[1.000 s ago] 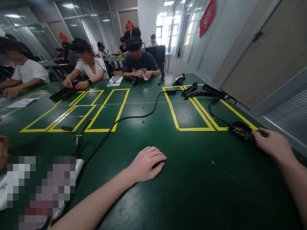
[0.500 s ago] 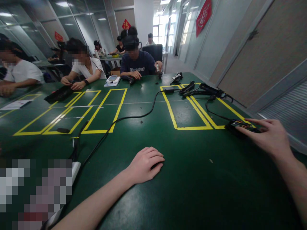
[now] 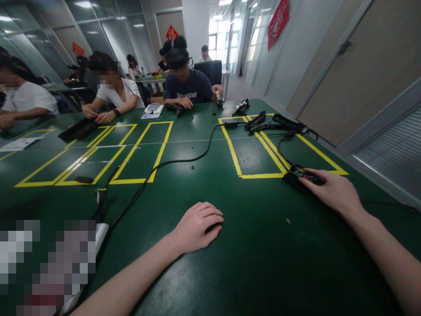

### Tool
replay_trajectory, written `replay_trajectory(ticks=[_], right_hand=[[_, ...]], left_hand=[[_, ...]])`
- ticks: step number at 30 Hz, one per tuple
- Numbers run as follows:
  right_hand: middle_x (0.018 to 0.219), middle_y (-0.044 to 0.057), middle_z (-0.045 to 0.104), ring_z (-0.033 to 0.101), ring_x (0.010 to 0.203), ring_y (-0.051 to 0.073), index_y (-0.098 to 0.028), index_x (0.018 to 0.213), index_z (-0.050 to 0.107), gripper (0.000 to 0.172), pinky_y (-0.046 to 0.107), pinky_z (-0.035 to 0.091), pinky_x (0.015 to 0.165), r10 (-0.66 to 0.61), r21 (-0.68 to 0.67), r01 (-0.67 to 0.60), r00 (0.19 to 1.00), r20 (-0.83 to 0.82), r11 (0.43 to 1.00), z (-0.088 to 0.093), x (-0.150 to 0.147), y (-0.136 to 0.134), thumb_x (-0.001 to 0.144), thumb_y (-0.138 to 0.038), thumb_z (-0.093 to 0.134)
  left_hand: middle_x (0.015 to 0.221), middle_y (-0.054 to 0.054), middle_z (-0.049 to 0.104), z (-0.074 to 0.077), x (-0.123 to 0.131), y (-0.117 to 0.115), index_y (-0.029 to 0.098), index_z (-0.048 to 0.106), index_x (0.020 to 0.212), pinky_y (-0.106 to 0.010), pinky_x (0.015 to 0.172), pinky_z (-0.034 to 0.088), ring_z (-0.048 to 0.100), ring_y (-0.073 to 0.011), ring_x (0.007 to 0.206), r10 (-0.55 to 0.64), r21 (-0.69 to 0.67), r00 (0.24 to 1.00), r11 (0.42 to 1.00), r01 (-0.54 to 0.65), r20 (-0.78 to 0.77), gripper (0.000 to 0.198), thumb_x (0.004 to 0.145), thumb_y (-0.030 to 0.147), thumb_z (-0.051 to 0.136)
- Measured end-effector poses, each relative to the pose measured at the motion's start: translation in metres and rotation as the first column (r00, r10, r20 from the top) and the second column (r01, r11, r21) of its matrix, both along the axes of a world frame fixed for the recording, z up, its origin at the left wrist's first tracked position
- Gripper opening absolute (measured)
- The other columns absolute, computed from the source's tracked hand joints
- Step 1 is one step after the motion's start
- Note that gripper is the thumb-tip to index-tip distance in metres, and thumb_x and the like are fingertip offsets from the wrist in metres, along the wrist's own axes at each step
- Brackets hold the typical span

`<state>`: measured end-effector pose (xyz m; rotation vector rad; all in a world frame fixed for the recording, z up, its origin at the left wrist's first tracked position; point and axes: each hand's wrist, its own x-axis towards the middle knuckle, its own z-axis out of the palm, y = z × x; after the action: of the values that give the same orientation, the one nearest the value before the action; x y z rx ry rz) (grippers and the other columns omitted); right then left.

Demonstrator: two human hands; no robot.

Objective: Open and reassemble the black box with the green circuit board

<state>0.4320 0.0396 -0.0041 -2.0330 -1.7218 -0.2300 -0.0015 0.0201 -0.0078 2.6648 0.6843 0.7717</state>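
Observation:
My left hand [image 3: 200, 224] rests palm down on the green table [image 3: 250, 263], fingers loosely curved and apart, holding nothing. My right hand [image 3: 333, 193] reaches out to the right and grips the near end of a small black device [image 3: 297, 176] with orange and red markings. The device lies on the table just below the yellow tape line [image 3: 263, 176]. A black cable [image 3: 280, 151] runs from it back to a heap of black tools [image 3: 274, 122] at the far right.
Yellow tape rectangles [image 3: 138, 151] mark the tabletop. A long black cord [image 3: 171, 163] crosses from the far right to a white power strip [image 3: 100, 230] at the near left. Several people sit along the far and left edges, handling small objects.
My right hand has closed on the black device and drawn it leftward, from the table's right edge to just below the yellow line. My left hand has stayed put.

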Motion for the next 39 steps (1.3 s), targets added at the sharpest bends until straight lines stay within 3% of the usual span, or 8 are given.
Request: replay_trajectory(ticks=[3,4,9,12,14,20,30,39], right_hand=[[0.106,0.013,0.081,0.077,0.085,0.03,-0.019,0.113,0.081,0.04,0.037,0.059,0.068,0.159,-0.035,-0.159,0.987,-0.017,0.987,-0.004,-0.044,-0.003,0.09,-0.048,0.065],[0.11,0.013,0.08,0.078,0.09,0.03,-0.019,0.116,0.08,0.039,0.038,0.062,0.073,0.283,-0.036,-0.284,0.959,-0.027,0.958,-0.005,-0.061,-0.006,0.092,-0.046,0.066],[0.12,0.01,0.079,0.079,0.1,0.023,-0.019,0.128,0.072,0.032,0.032,0.065,0.085,0.74,0.038,-0.741,0.663,-0.114,0.67,0.001,-0.138,-0.035,0.098,-0.027,0.063],[0.118,0.01,0.079,0.078,0.101,0.019,-0.019,0.129,0.069,0.031,0.026,0.063,0.083,0.847,0.041,-0.853,0.508,-0.161,0.52,0.004,-0.164,-0.051,0.099,-0.022,0.062],[0.119,0.011,0.078,0.078,0.099,0.019,-0.019,0.131,0.068,0.032,0.025,0.061,0.077,0.873,0.008,-0.882,0.465,-0.148,0.471,0.005,-0.17,-0.058,0.101,-0.022,0.06],[0.118,0.013,0.073,0.074,0.083,0.015,-0.018,0.134,0.064,0.034,0.024,0.051,0.062,0.887,-0.023,-0.89,0.457,-0.06,0.456,0.007,-0.167,-0.062,0.109,-0.031,0.045],[0.112,0.012,0.075,0.073,0.082,0.015,-0.014,0.129,0.065,0.036,0.025,0.051,0.06,0.885,0.026,-0.885,0.465,0.017,0.464,0.007,-0.169,-0.059,0.112,-0.033,0.039],[0.102,0.01,0.08,0.077,0.087,0.017,-0.014,0.121,0.068,0.035,0.025,0.057,0.069,0.895,0.099,-0.892,0.445,0.035,0.44,0.009,-0.171,-0.058,0.113,-0.029,0.037]], left_hand=[[0.11,-0.008,0.079,0.002,0.0,-0.001,0.019,0.073,0.11,-0.037,0.09,0.058,0.072,-0.021,0.102,0.009,-0.003,1.0,1.0,-0.009,-0.013,0.017,0.102,0.023,0.059],[0.111,-0.008,0.079,0.003,0.0,-0.002,0.019,0.073,0.112,-0.037,0.091,0.058,0.072,-0.0211,0.103,0.013,-0.001,1.0,1.0,-0.013,-0.012,0.018,0.102,0.022,0.059],[0.125,-0.012,0.075,0.008,0.0,-0.004,0.02,0.068,0.127,-0.042,0.096,0.059,0.071,-0.0243,0.113,0.052,0.024,0.997,0.998,-0.053,0.058,0.027,0.102,0.024,0.059],[0.133,-0.015,0.071,0.009,-0.001,-0.005,0.021,0.064,0.134,-0.044,0.099,0.059,0.07,-0.0262,0.118,0.048,0.044,0.994,0.998,-0.053,0.101,0.034,0.101,0.026,0.06],[0.134,-0.015,0.071,0.009,-0.001,-0.005,0.021,0.063,0.136,-0.045,0.1,0.058,0.069,-0.0268,0.12,0.023,0.054,0.994,0.998,-0.028,0.106,0.037,0.1,0.029,0.063],[0.118,-0.013,0.077,0.008,-0.001,-0.005,0.019,0.068,0.124,-0.043,0.096,0.058,0.072,-0.0255,0.109,-0.08,0.063,0.995,0.995,0.076,0.057,0.029,0.098,0.032,0.065],[0.114,-0.011,0.077,0.004,-0.001,-0.001,0.018,0.068,0.119,-0.039,0.092,0.06,0.071,-0.0225,0.107,0.02,0.188,1.0,0.982,-0.022,0.014,0.022,0.106,0.017,0.051],[0.086,-0.007,0.073,0.008,0.004,-0.008,0.015,0.067,0.115,-0.033,0.065,0.051,0.065,-0.0196,0.074,0.011,0.235,0.998,0.972,-0.025,0.061,0.035,0.102,0.047,0.063]])
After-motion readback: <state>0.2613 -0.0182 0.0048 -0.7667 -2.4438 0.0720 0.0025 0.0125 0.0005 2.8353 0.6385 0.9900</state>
